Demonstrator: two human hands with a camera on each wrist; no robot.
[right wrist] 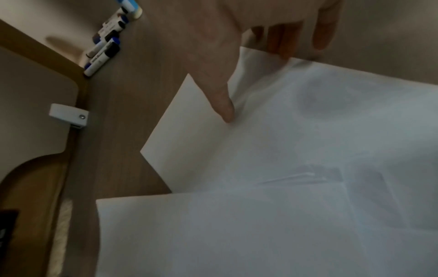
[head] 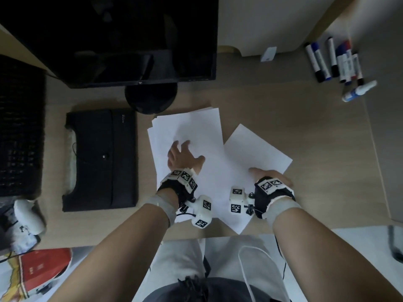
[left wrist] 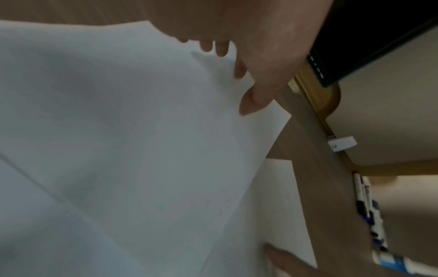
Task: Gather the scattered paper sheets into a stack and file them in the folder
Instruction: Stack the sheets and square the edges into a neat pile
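Note:
A loose stack of white paper sheets [head: 189, 131] lies mid-desk, its edges fanned at the top left. My left hand [head: 183, 155] presses flat on it with fingers spread; the left wrist view shows the left hand [left wrist: 260, 48] with fingertips on the stack [left wrist: 118, 131]. A single skewed sheet [head: 257, 149] overlaps the stack's right side. My right hand [head: 272, 178] rests on that sheet's right edge. In the right wrist view its thumb [right wrist: 225, 105] lies on the sheet [right wrist: 189, 140] and its fingers reach past the edge. The black folder [head: 102, 158] lies closed to the left.
A dark monitor [head: 130, 40] and its round base [head: 150, 99] stand behind the papers. A keyboard [head: 19, 127] sits far left, beyond the folder. Several markers [head: 333, 59] and a glue bottle [head: 357, 91] lie at the back right. The desk's front edge [head: 130, 241] runs just below my wrists.

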